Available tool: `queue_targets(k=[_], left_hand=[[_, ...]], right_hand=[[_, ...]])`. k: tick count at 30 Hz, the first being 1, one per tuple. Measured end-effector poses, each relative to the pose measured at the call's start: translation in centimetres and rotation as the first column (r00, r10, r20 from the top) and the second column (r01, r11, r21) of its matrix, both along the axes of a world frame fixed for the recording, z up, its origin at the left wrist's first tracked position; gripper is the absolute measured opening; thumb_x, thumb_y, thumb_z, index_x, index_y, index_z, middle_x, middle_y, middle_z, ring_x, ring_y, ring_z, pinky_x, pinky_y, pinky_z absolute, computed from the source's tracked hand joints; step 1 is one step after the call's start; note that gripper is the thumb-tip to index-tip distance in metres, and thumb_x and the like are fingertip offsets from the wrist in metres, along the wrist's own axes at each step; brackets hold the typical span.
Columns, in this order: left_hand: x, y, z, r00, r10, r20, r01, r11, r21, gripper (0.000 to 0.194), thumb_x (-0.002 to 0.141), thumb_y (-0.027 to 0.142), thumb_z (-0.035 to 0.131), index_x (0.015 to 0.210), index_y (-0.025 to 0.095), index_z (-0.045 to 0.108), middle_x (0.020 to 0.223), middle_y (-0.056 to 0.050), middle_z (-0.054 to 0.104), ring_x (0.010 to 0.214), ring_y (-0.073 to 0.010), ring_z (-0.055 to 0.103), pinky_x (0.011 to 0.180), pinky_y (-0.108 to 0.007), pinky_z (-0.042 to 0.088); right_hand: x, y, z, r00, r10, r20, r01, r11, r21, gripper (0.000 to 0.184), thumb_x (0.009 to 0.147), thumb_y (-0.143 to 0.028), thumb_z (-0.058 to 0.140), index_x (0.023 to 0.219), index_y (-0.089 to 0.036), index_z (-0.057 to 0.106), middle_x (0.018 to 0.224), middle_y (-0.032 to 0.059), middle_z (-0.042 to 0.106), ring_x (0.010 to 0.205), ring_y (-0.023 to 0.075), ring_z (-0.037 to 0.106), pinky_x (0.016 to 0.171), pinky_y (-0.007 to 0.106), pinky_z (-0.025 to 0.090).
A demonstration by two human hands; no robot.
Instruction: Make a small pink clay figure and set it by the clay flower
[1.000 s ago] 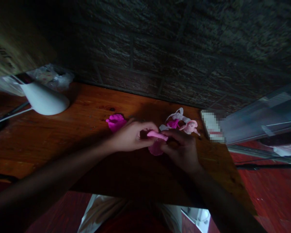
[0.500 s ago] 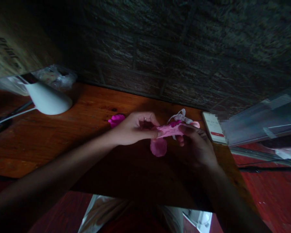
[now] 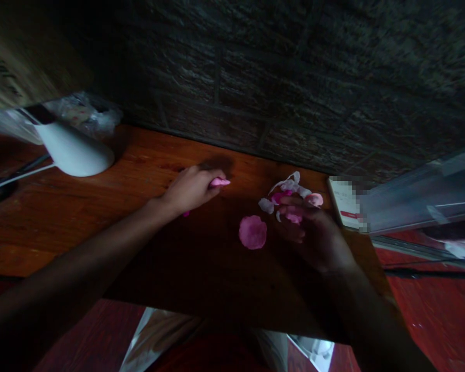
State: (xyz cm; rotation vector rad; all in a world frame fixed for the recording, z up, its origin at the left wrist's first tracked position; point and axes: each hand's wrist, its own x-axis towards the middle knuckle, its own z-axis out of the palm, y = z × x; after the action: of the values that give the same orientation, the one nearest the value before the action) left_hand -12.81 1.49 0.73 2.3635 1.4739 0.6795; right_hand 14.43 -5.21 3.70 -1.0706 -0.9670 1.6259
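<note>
My left hand is closed around a lump of soft pink clay, one end poking out past the fingertips. Under that wrist a speck of magenta clay shows; the rest is covered. My right hand is curled, in shadow, with a small pink clay piece at its fingers. Between the hands a flattened pink clay disc lies on the wooden table. Just beyond the right fingers sits a loose group of white clay scraps, magenta clay and pale pink clay.
A phone lies near the table's right edge, beside a clear plastic panel. At the left stand a white lamp-like object with a cable, crumpled plastic bags and a cardboard box. A dark brick wall rises behind.
The pink clay stretched between both hands has come apart. My left hand has moved left with one piece over the magenta clay; my right stays near the scraps. The disc is now uncovered.
</note>
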Motion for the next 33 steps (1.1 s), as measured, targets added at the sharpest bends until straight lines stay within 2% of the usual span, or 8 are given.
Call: queue_targets(k=[5,10,13,19,22,27,30,33], left_hand=[[0.5,-0.3,-0.2,0.995,-0.012,-0.099,0.021,0.996,0.087,0.037,0.094,0.031,0.063,0.127,0.016,0.068,0.122,-0.014,0.076,0.113,-0.0291,0.070,0.098,-0.041,0.053],[1.8,-1.2,1.0,0.985,-0.128,0.114,0.092,0.957,0.275,0.043,0.096,0.040,0.064,0.130,0.012,0.066,0.125,-0.017,0.074,0.119,-0.0295,0.067,0.104,-0.044,0.051],[2.9,-2.5,1.7,0.956,-0.202,0.214,0.124,0.936,0.330,0.038,0.097,0.039,0.066,0.122,0.011,0.071,0.118,-0.016,0.077,0.111,-0.0268,0.071,0.101,-0.040,0.052],[4.1,-4.3,2.2,0.880,-0.459,0.125,0.471,0.877,-0.094,0.077,0.076,0.032,0.090,0.145,0.018,0.059,0.128,-0.011,0.076,0.113,-0.0265,0.073,0.100,-0.037,0.054],[4.6,-4.5,2.0,0.863,-0.478,0.163,0.503,0.845,-0.184,0.070,0.075,0.024,0.089,0.140,0.023,0.063,0.142,-0.008,0.069,0.128,-0.0297,0.067,0.108,-0.040,0.051],[4.8,-3.9,0.3,0.869,-0.378,0.318,0.462,0.851,-0.249,0.057,0.071,0.032,0.091,0.124,0.022,0.073,0.128,-0.007,0.077,0.117,-0.0293,0.073,0.104,-0.040,0.055],[4.6,-3.6,-0.4,0.818,-0.275,0.505,0.468,0.829,-0.307,0.051,0.078,0.037,0.085,0.125,0.019,0.072,0.128,-0.010,0.077,0.114,-0.0247,0.075,0.098,-0.037,0.059],[4.5,-3.5,0.1,0.739,-0.203,0.643,0.504,0.800,-0.326,0.036,0.089,0.033,0.074,0.122,0.018,0.073,0.118,-0.010,0.081,0.107,-0.0210,0.077,0.095,-0.035,0.061]], right_hand=[[-0.2,0.0,-0.4,0.996,0.086,-0.038,-0.086,0.996,0.004,0.028,0.077,-0.046,0.086,0.080,-0.020,0.074,0.054,-0.0105,0.026,0.048,0.0068,0.019,0.040,0.019,0.017],[-1.0,-0.2,-1.5,0.994,0.103,-0.034,-0.103,0.995,-0.012,0.032,0.085,-0.049,0.078,0.098,-0.020,0.076,0.050,-0.0122,0.029,0.040,0.0059,0.020,0.037,0.019,0.019],[-0.9,-0.2,-1.8,0.989,0.144,0.037,-0.145,0.989,0.028,0.046,0.089,-0.053,0.073,0.121,-0.020,0.073,0.052,-0.0099,0.048,0.038,0.0073,0.041,0.037,0.020,0.033],[1.2,0.2,-0.6,0.891,0.147,0.430,-0.268,0.933,0.238,0.044,0.096,-0.053,0.063,0.127,-0.023,0.075,0.053,-0.0059,0.061,0.039,0.0105,0.051,0.040,0.023,0.042],[2.5,0.3,-0.2,0.724,0.038,0.689,-0.403,0.833,0.378,0.037,0.084,-0.046,0.081,0.114,-0.025,0.081,0.084,0.0036,0.079,0.074,0.0200,0.072,0.064,0.031,0.057],[2.6,0.0,-0.7,0.472,0.116,0.874,-0.636,0.732,0.245,0.069,0.068,-0.041,0.094,0.131,-0.028,0.071,0.120,0.0086,0.078,0.098,0.0281,0.075,0.077,0.037,0.058],[1.7,-0.2,-1.3,0.428,0.016,0.904,-0.571,0.780,0.256,0.045,0.074,-0.038,0.090,0.113,-0.021,0.076,0.099,0.0083,0.080,0.081,0.0243,0.072,0.066,0.033,0.051],[1.0,-0.2,-1.6,0.530,-0.001,0.848,-0.503,0.805,0.315,0.025,0.084,-0.039,0.083,0.100,-0.021,0.075,0.083,0.0022,0.076,0.070,0.0174,0.066,0.064,0.029,0.047]])
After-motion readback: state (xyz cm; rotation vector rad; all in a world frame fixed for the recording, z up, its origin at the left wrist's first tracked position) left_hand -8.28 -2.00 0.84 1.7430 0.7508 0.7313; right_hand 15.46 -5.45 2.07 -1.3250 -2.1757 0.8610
